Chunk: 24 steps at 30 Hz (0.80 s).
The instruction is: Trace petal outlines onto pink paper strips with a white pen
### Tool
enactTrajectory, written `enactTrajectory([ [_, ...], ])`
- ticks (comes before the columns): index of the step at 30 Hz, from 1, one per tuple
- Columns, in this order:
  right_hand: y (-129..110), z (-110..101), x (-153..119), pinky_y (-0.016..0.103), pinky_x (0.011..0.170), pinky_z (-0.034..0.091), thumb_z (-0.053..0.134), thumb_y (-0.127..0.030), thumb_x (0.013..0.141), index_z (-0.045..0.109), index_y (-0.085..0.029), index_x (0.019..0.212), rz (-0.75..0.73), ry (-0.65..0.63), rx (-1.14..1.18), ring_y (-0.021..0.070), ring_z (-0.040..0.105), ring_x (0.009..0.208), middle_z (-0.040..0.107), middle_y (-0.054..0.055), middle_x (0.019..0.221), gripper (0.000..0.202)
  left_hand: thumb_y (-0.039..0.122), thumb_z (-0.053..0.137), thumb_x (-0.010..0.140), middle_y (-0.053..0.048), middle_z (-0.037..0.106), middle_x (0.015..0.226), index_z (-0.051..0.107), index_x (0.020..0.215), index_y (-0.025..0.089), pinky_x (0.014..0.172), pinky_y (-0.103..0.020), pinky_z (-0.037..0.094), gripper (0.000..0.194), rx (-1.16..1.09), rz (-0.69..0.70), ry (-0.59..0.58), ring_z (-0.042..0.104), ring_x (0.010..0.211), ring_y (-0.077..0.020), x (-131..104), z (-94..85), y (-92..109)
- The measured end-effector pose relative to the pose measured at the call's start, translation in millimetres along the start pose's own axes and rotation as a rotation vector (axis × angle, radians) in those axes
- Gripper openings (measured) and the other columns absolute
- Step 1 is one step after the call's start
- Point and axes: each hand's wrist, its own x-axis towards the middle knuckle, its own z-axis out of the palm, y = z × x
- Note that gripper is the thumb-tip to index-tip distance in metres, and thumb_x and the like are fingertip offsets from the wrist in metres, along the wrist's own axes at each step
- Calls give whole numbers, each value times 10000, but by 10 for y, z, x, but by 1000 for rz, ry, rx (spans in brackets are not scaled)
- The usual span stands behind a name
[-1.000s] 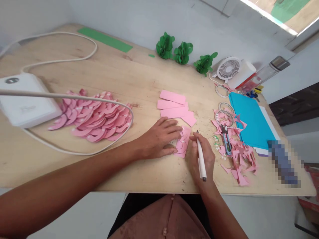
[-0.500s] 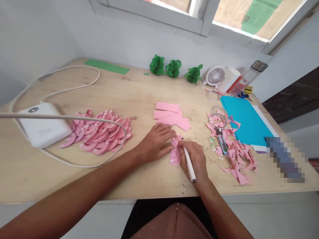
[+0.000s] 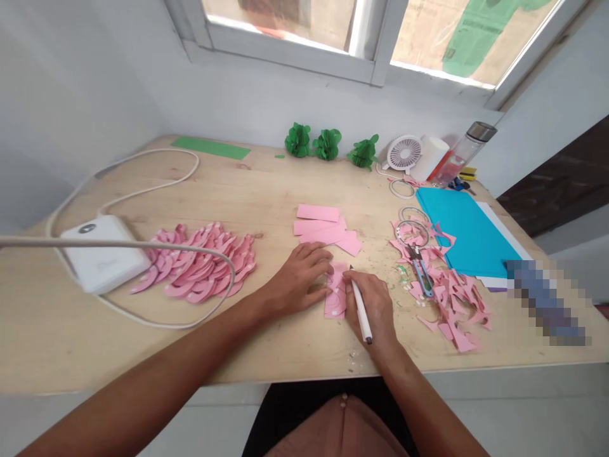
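Note:
A strip of pink paper (image 3: 336,306) with dark curved lines drawn on it lies upright in front of me. My left hand (image 3: 304,279) rests at its left edge, palm down, fingers stretched over the table and thumb apart. My right hand (image 3: 373,306) is closed around a white pen (image 3: 361,311) with dark ends, at the strip's right edge. The pen's dark tip points away from me, up off the paper. Part of the strip is hidden under my fingers. Just beyond my left hand lie several plain pink strips (image 3: 321,226).
To the left are a heap of curved pink cutouts (image 3: 204,263), a white power bank (image 3: 104,254) and a looping cable (image 3: 143,244). Snips (image 3: 421,270) lie among pink scraps (image 3: 459,304) on the right, beside blue sheets (image 3: 469,231). Green paper ornaments (image 3: 327,145) and a fan (image 3: 404,153) stand behind.
Pink paper that stood up between my hands now looks flat, showing more of the strip. Both hands stay nearly in place, the pen still in my right. The view has tilted up slightly.

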Motion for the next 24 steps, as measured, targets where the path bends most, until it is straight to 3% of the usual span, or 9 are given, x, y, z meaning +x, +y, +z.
enactTrajectory([
  [5, -7, -10, 2, 361, 841, 469, 462, -83, 834, 655, -196, 1006, 16, -6, 1, 205, 650, 871, 718, 58, 892, 283, 255, 607, 830, -85, 610, 1181, 597, 842, 190, 1073, -469, 358, 67, -13, 23, -7, 450, 1264, -272, 13, -18, -3],
  [12, -5, -16, 4, 357, 842, 460, 471, -84, 837, 651, -199, 1028, 11, -8, 6, 209, 645, 878, 717, 57, 886, 287, 252, 613, 821, -83, 612, 1177, 609, 952, 195, 1087, -476, 344, 143, -30, -19, -16, 438, 1276, -274, 8, -24, -4],
  [24, 12, 9, -3, 360, 844, 453, 488, -99, 840, 642, -190, 1004, 14, 12, 5, 211, 655, 874, 723, 59, 905, 242, 178, 607, 833, -63, 609, 1209, 622, 815, 190, 1087, -462, 352, 26, -104, -33, -53, 397, 1322, -262, 1, -69, -38],
])
